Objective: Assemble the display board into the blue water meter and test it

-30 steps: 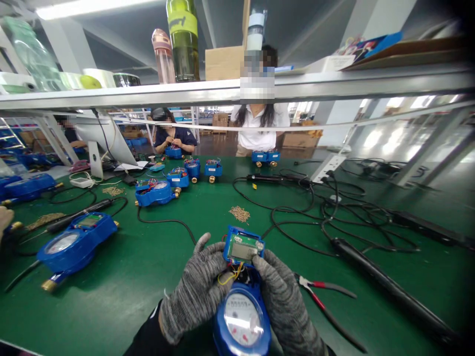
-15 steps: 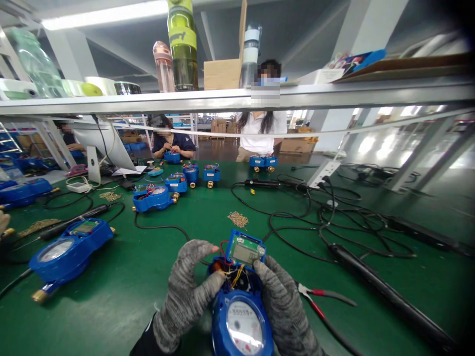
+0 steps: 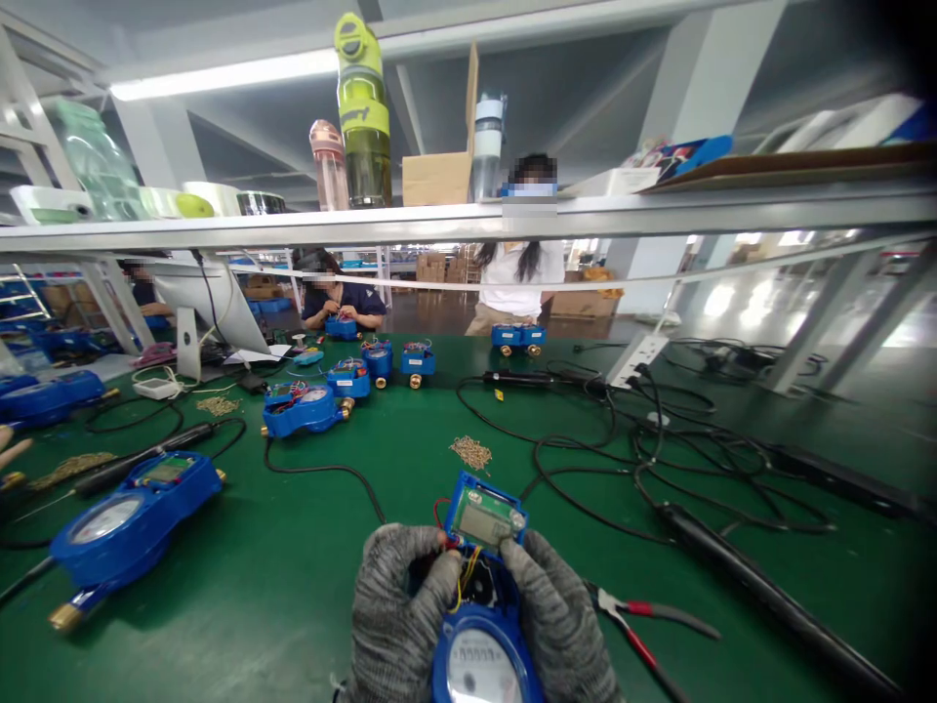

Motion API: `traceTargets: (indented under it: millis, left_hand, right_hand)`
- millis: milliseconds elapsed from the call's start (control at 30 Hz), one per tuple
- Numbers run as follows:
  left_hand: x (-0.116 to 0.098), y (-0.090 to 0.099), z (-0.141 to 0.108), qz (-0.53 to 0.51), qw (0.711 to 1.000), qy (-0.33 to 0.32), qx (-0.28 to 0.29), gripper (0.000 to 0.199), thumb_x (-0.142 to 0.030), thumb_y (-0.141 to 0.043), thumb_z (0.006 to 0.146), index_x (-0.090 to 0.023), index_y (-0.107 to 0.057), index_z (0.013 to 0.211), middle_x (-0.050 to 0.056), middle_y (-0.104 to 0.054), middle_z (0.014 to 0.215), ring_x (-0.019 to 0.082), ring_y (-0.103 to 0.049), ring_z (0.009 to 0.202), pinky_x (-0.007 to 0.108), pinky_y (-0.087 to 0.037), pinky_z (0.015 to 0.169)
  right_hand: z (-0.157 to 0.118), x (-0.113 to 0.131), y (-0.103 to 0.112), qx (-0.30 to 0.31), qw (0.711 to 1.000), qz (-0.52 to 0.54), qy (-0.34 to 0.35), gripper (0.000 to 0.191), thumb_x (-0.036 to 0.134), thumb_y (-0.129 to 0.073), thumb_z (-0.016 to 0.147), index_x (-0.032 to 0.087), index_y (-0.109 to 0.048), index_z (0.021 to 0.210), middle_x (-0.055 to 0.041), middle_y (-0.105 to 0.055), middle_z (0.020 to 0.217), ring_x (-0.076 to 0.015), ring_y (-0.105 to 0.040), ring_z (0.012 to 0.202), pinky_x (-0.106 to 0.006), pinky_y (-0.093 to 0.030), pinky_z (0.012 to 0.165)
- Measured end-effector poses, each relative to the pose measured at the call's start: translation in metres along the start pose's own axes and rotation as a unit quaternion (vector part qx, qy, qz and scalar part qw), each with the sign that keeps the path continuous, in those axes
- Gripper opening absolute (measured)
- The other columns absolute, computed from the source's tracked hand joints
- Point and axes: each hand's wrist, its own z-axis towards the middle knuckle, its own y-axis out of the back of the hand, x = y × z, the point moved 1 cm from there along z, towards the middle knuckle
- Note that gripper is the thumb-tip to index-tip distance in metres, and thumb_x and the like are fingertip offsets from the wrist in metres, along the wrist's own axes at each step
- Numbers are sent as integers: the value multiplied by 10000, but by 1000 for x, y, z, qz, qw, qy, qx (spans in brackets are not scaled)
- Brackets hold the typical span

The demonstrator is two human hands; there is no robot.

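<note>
Both gloved hands, left hand (image 3: pixel 399 610) and right hand (image 3: pixel 560 620), grip one open water meter (image 3: pixel 483 640); one pair of pliers (image 3: pixel 644 630) lies just right of it.

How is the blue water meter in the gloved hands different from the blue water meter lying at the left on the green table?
The blue water meter in the hands is open: its display board is tipped up and coloured wires show. The blue water meter at the left is closed, its display flat in the housing. The left hand and right hand grip the first; nobody touches the second. Both have blue housings and round dials.
</note>
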Motion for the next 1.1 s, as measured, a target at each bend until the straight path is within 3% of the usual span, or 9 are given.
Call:
traceTargets:
  millis: [100, 200, 333, 500, 600, 667, 900, 967, 1100]
  left_hand:
    - [6, -4, -2, -46, 998, 49, 17, 184, -354, -758, 803, -198, -751, 901, 70, -757, 892, 244, -730, 849, 360, -622, 780]
    - [9, -7, -1, -65, 995, 66, 22, 212, -389, -728, 836, -196, -754, 919, 80, -764, 941, 252, -731, 897, 375, -616, 832]
    - [13, -6, 3, -66, 995, 70, 38, 229, -402, -654, 898, -217, -754, 986, 78, -767, 1019, 245, -725, 968, 378, -606, 883]
    - [10, 0, 16, -29, 997, 50, 56, 217, -397, -706, 824, -210, -771, 914, 96, -766, 969, 289, -719, 949, 480, -579, 906]
    - [1, 3, 25, -39, 994, 70, 74, 273, -374, -717, 786, -200, -764, 991, 105, -750, 953, 305, -708, 927, 523, -563, 892]
    - [-2, 3, 28, -51, 991, 71, 100, 322, -358, -716, 780, -201, -753, 1059, 105, -740, 968, 304, -699, 934, 522, -559, 891]
    - [9, 3, 32, -101, 981, 72, 148, 210, -351, -758, 770, -209, -744, 923, 103, -725, 1032, 298, -686, 993, 483, -561, 906]
    - [6, 5, 32, -51, 984, 22, 167, 132, -321, -739, 805, -237, -753, 905, 91, -722, 1074, 308, -662, 1056, 530, -513, 966]
    - [-6, 14, 25, 100, 961, -194, 173, 132, -194, -682, 864, -300, -722, 932, 20, -735, 1106, 269, -627, 1133, 555, -351, 1097]
  right_hand:
    - [3, -7, 4, 5, 999, 28, -36, 384, 494, -798, 748, 249, -774, 1043, -78, -774, 1086, -314, -722, 1011, -421, -604, 874]
    - [3, -5, 3, 35, 998, 39, -29, 363, 481, -773, 782, 245, -772, 1058, -81, -769, 1104, -307, -717, 1019, -423, -588, 911]
    - [2, -2, 0, 29, 999, 37, -25, 377, 471, -785, 773, 218, -775, 1052, -100, -770, 1092, -321, -714, 1032, -422, -585, 911]
    - [1, -2, -2, 16, 999, 42, -25, 422, 485, -772, 777, 192, -762, 1081, -114, -761, 1115, -339, -700, 1061, -459, -554, 956]
    - [0, 0, -3, 10, 999, 39, -28, 422, 485, -779, 771, 193, -763, 1075, -110, -766, 1100, -335, -704, 1047, -446, -559, 942]
    - [0, 0, -3, -4, 999, 44, -32, 408, 478, -785, 768, 201, -765, 1067, -104, -769, 1093, -331, -703, 1056, -430, -557, 943]
    - [8, -9, 10, 14, 1000, -7, 4, 434, 523, -789, 752, 209, -780, 1050, -109, -743, 1172, -337, -663, 1128, -441, -538, 977]
    - [8, -9, 11, 15, 1000, -23, 12, 417, 528, -776, 766, 212, -782, 1039, -107, -736, 1189, -335, -647, 1154, -434, -534, 982]
    - [4, -7, 8, 11, 1000, -11, -19, 420, 513, -759, 791, 208, -761, 1080, -107, -747, 1156, -333, -671, 1104, -453, -545, 962]
